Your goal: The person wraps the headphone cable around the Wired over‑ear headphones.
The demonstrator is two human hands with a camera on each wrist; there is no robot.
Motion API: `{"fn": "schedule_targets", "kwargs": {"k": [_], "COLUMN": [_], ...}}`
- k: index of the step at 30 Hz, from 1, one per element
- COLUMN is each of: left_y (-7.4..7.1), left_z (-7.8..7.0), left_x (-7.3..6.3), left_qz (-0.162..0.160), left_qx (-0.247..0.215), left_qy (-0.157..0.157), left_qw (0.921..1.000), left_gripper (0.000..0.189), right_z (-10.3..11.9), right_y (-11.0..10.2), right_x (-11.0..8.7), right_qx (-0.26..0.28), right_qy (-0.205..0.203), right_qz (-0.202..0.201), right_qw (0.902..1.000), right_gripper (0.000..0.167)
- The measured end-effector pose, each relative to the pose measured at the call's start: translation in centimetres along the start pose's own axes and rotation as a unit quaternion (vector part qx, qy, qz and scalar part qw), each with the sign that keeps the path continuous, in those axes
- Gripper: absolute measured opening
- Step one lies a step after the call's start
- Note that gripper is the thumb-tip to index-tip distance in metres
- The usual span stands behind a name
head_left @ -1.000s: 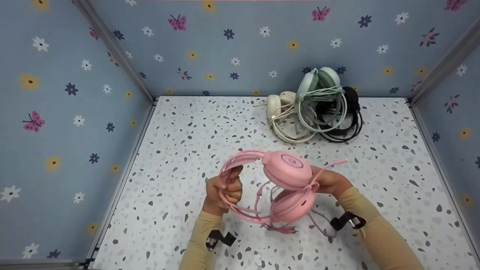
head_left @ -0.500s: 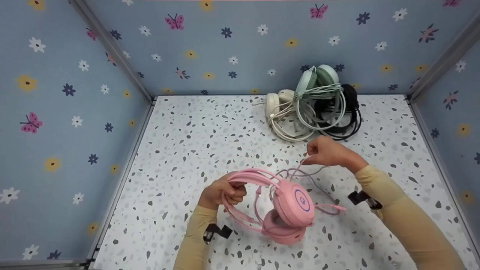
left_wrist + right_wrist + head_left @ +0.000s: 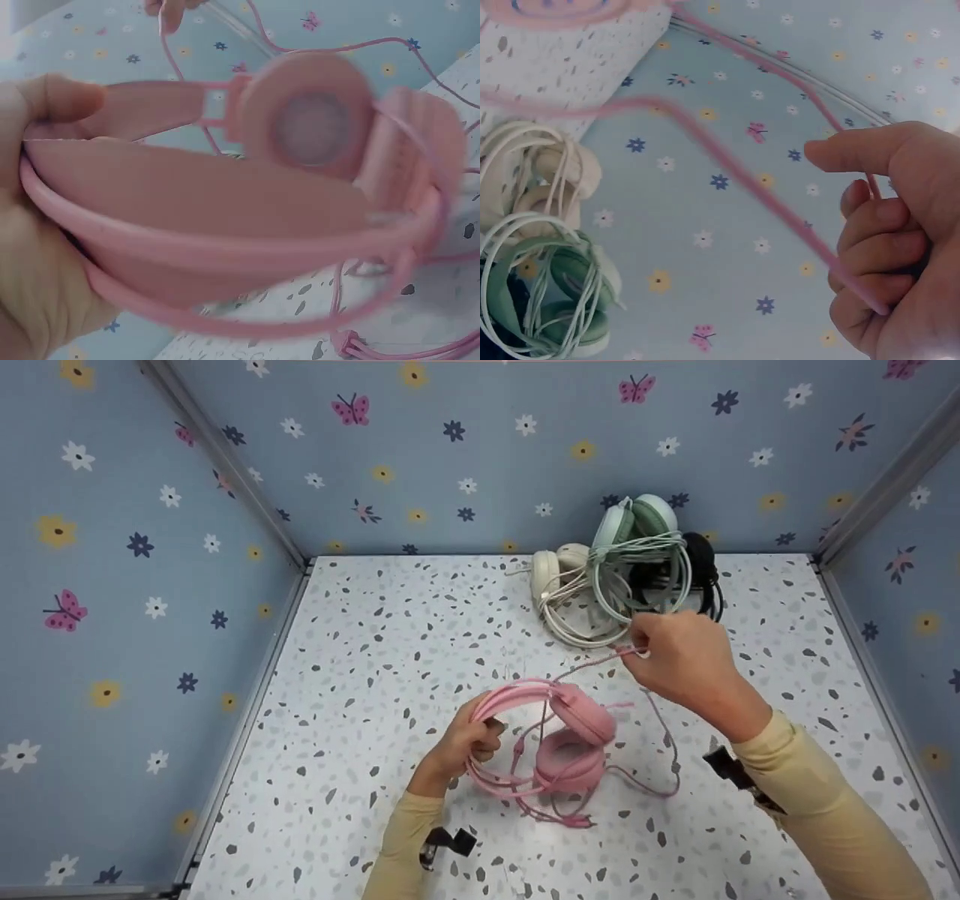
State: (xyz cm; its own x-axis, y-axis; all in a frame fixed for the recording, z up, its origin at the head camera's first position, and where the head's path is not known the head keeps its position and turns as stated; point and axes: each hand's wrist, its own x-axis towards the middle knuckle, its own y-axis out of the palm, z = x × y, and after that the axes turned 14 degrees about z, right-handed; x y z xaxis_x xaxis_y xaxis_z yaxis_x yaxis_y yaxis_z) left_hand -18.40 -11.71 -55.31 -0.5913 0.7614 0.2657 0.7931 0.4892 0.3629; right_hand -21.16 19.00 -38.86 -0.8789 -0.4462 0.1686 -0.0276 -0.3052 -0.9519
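A pair of pink headphones is held over the speckled table, with both ear cups to the right. My left hand grips the headband, fingers curled round it; in the left wrist view the thumb lies along the padded band. My right hand is raised to the right of the headphones and grips their pink cable. In the right wrist view the cable runs into the curled fingers. The rest of the cable loops down near the ear cups, and a plug end hangs below them.
At the back right lie cream headphones, mint green headphones and black headphones, close together with bundled cables. Patterned blue panels stand behind and at both sides of the table.
My right hand has gone from behind the ear cups up and to the right, drawing the cable along. The headphones have turned in my left hand, which keeps its grip on the headband.
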Motion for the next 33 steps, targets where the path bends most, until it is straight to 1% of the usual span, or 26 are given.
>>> {"fn": "schedule_targets", "kwargs": {"k": [2,3,5,9,12,13,14,15,17,18,20,21,22,24,26,28,30,31,32,33], "left_y": [0.0,0.0,0.3,1.2,1.8,1.9,2.0,2.0,2.1,2.2,2.4,2.5,2.7,3.0,3.2,3.3,3.3,3.2,3.1,2.9], "left_z": [-0.1,-0.2,-0.5,-1.1,-1.6,-1.8,-1.9,-2.1,-2.6,-2.8,-3.3,-3.6,-3.9,-4.5,-4.9,-5.3,-5.8,-6.1,-6.4,-6.6], "left_x": [-0.2,-0.3,-0.2,0.6,1.4,1.6,1.8,2.0,2.2,2.2,2.3,2.3,2.4,2.4,2.3,2.3,2.1,2.0,1.9,1.8], "left_qz": [-0.017,-0.022,-0.028,-0.048,-0.071,-0.076,-0.079,-0.08,-0.077,-0.075,-0.073,-0.073,-0.072,-0.064,-0.042,-0.007,0.037,0.06,0.084,0.103], "left_qx": [-0.034,-0.044,-0.046,-0.011,0.007,0.005,0.002,0.0,-0.013,-0.017,-0.026,-0.03,-0.037,-0.052,-0.079,-0.119,-0.176,-0.207,-0.236,-0.261], "left_qy": [0.048,0.068,0.097,0.117,0.138,0.149,0.16,0.171,0.191,0.198,0.209,0.214,0.22,0.232,0.25,0.264,0.27,0.27,0.269,0.266], "left_qw": [0.9981,0.9965,0.9939,0.9919,0.9878,0.9859,0.9839,0.982,0.9784,0.9772,0.9748,0.9736,0.9722,0.9692,0.964,0.9571,0.9458,0.9384,0.93,0.9221], "left_gripper": [0.054,0.054,0.051,0.042,0.038,0.038,0.039,0.038,0.041,0.042,0.044,0.044,0.046,0.049,0.053,0.051,0.046,0.042,0.039,0.036], "right_z": [0.7,1.1,2.2,4.4,5.2,5.3,5.3,5.3,5.2,5.1,4.9,4.9,4.8,4.7,4.6,4.3,4.0,3.7,3.3,2.7], "right_y": [-0.7,-1.0,-1.4,-1.3,-0.6,-0.4,0.0,0.3,1.2,1.7,2.6,3.1,3.6,4.8,6.1,7.8,9.4,10.3,11.1,11.8], "right_x": [-1.2,-1.8,-3.1,-5.3,-6.5,-6.8,-7.1,-7.5,-8.0,-8.3,-8.7,-8.8,-8.9,-9.1,-9.2,-9.2,-9.2,-9.2,-9.1,-9.0], "right_qx": [0.028,0.05,0.11,0.21,0.246,0.269,0.288,0.307,0.351,0.373,0.404,0.42,0.439,0.472,0.509,0.535,0.545,0.546,0.541,0.533], "right_qy": [-0.01,-0.017,-0.031,-0.055,-0.064,-0.064,-0.063,-0.061,-0.056,-0.054,-0.056,-0.063,-0.07,-0.094,-0.131,-0.159,-0.178,-0.179,-0.171,-0.158], "right_qz": [0.017,0.029,0.062,0.123,0.154,0.17,0.182,0.194,0.216,0.224,0.232,0.235,0.239,0.244,0.255,0.269,0.293,0.308,0.322,0.334], "right_qw": [0.9994,0.9982,0.9915,0.9684,0.9547,0.946,0.9381,0.9296,0.9095,0.8987,0.8833,0.8744,0.8632,0.8422,0.8119,0.7847,0.7652,0.7583,0.7581,0.7608], "right_gripper": [0.021,0.021,0.02,0.014,0.006,0.003,0.002,0.005,0.012,0.014,0.019,0.02,0.02,0.022,0.025,0.029,0.034,0.036,0.039,0.041]}}
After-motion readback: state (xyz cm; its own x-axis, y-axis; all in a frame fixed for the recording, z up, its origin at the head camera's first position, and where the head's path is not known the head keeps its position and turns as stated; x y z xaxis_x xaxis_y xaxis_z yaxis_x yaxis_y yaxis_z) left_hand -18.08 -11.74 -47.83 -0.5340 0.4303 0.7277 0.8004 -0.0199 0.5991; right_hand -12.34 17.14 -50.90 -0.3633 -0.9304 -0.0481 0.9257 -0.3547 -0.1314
